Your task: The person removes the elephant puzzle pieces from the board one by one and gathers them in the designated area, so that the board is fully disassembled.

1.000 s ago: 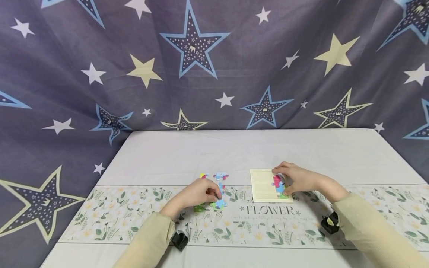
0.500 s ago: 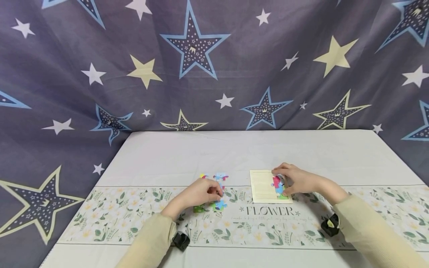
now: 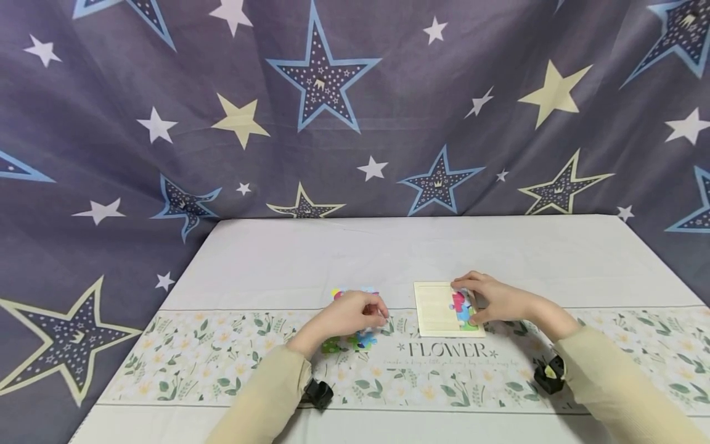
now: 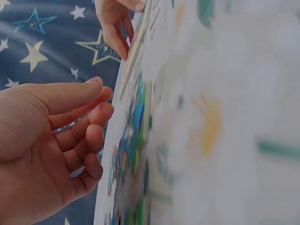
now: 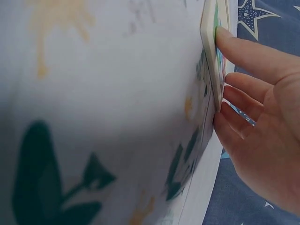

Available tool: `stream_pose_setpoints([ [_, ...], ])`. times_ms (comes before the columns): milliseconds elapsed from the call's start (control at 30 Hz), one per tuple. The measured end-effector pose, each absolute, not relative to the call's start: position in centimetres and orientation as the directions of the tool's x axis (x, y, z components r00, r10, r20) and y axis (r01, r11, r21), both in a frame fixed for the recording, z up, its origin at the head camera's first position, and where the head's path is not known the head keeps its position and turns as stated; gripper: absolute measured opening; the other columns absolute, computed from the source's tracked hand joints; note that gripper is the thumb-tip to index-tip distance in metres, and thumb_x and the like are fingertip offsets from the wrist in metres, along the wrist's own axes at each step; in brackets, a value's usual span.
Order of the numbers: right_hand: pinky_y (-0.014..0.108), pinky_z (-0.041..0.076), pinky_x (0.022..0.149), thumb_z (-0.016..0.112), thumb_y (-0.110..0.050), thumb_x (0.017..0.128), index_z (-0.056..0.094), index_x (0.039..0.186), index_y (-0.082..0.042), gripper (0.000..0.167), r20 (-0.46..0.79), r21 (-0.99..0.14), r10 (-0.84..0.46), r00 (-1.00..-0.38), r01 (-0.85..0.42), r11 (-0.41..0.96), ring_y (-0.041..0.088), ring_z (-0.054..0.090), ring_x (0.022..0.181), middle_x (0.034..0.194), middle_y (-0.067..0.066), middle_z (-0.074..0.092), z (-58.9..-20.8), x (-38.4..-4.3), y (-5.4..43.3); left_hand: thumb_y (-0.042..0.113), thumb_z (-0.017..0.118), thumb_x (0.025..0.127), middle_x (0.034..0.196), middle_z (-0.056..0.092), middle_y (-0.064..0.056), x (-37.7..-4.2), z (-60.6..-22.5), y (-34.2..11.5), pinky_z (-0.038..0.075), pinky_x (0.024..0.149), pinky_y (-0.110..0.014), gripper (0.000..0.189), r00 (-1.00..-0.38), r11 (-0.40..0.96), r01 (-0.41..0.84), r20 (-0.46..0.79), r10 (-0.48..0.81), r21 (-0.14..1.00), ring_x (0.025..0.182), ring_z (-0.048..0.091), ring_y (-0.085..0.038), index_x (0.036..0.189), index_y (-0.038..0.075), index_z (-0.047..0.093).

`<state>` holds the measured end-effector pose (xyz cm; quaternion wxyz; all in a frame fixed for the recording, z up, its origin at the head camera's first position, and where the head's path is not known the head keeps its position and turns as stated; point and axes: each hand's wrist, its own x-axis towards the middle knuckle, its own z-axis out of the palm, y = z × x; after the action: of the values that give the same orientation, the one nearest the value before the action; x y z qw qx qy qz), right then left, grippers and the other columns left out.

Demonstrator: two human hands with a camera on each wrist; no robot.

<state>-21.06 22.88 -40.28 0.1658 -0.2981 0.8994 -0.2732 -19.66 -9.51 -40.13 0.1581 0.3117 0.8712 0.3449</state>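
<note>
My left hand (image 3: 349, 313) hovers over loose jigsaw pieces (image 3: 365, 340) left of the wooden puzzle board. In the left wrist view its thumb and fingers (image 4: 96, 115) are loosely curled, thumb tip near the index finger, and nothing shows between them. More pieces (image 3: 336, 293) peek out beyond that hand; those under it are hidden. My right hand (image 3: 499, 300) holds the puzzle board (image 3: 432, 311) at its right side, thumb over the near part and index finger at the far edge. Joined pink, blue and green pieces (image 3: 460, 303) fill the board's right part, partly covered by this hand.
A white table (image 3: 310, 253) carries a floral printed band with the word FLOWER (image 3: 448, 349) just in front of the board. Behind it hangs a dark curtain (image 3: 388, 135) with stars. Each wrist wears a small black camera (image 3: 318, 393).
My left hand has moved a little to the right and away from me over the loose pieces, covering the middle ones. The right hand and the board have stayed in place.
</note>
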Motion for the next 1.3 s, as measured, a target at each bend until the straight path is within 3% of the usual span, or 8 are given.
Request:
stream_pose_setpoints([
  [367,0.058,0.031,0.095,0.072,-0.025,0.076,0.036,0.135,0.004,0.075,-0.134,-0.636,-0.646,-0.751,-0.434,0.638,0.044,0.028,0.126,0.137,0.023,0.031,-40.5,-21.2,23.4,0.018,0.061,0.087,0.066,0.055,0.005,-20.5,-39.9,-6.8,0.037,0.051,-0.02,0.009,-0.744,0.57,0.469,-0.045,0.666,0.675,0.049,0.04,-0.006,0.092,0.013,0.067],
  [600,0.059,0.026,0.099,0.072,-0.027,0.076,0.036,0.134,0.005,0.076,-0.103,-0.638,-0.616,-0.781,-0.423,0.643,0.044,0.027,0.127,0.138,0.025,0.03,-40.7,-21.3,23.4,0.017,0.062,0.086,0.067,0.057,0.005,-21.0,-39.3,-4.6,0.038,0.051,-0.018,0.008,-0.731,0.573,0.492,-0.046,0.681,0.655,0.051,0.044,-0.005,0.091,0.013,0.066],
  [833,0.058,0.025,0.1,0.074,-0.024,0.072,0.041,0.13,0.007,0.074,-0.084,-0.594,-0.575,-0.814,-0.423,0.685,0.043,0.032,0.125,0.135,0.025,0.036,-40.7,-21.5,23.4,0.016,0.062,0.086,0.073,0.058,0.006,-21.5,-39.2,-2.5,0.041,0.057,-0.017,0.011,-0.731,0.58,0.498,-0.048,0.681,0.644,0.06,0.05,-0.004,0.095,0.011,0.066],
  [1167,0.058,0.027,0.098,0.076,-0.032,0.07,0.044,0.127,0.01,0.077,-0.068,-0.56,-0.56,-0.826,-0.432,0.707,0.045,0.035,0.122,0.131,0.026,0.04,-40.4,-21.6,23.5,0.018,0.062,0.085,0.095,0.063,0.003,-22.1,-39.3,-0.1,0.044,0.069,-0.018,0.021,-0.758,0.628,0.453,-0.097,0.645,0.633,0.078,0.056,-0.004,0.105,0.011,0.065],
  [1300,0.057,0.029,0.097,0.077,-0.033,0.069,0.045,0.126,0.01,0.078,-0.061,-0.556,-0.561,-0.825,-0.438,0.706,0.044,0.036,0.12,0.128,0.025,0.041,-40.4,-21.5,23.5,0.016,0.064,0.083,0.095,0.063,0.004,-22.3,-39.6,1.1,0.043,0.075,-0.017,0.022,-0.775,0.647,0.444,-0.098,0.625,0.62,0.082,0.055,-0.004,0.105,0.011,0.066],
])
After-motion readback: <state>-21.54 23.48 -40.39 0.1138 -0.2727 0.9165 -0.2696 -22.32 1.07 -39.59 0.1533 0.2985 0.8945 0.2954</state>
